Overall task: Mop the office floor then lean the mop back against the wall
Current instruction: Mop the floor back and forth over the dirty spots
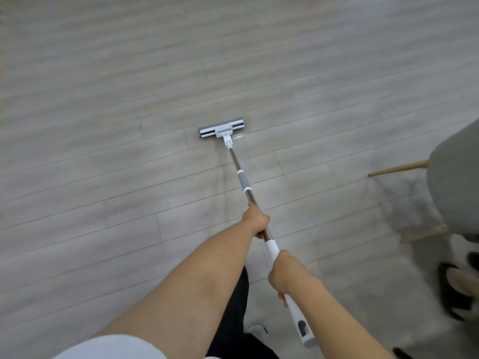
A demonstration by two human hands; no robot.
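Note:
A flat mop with a white and grey head [222,129] lies flat on the pale wood-look floor [103,125], well out in front of me. Its metal pole [235,159] with a grey sleeve slants back toward me and ends in a white handle [298,317]. My left hand [256,221] grips the bare metal part of the pole. Lower down, my right hand [281,274] grips the white handle. Both arms are stretched forward.
A grey chair [456,182] with wooden legs [396,169] stands at the right edge. Below it, blurred feet of another person [458,286] show. My dark trouser leg and shoe [256,330] are under my arms. Open floor spreads to the left and ahead.

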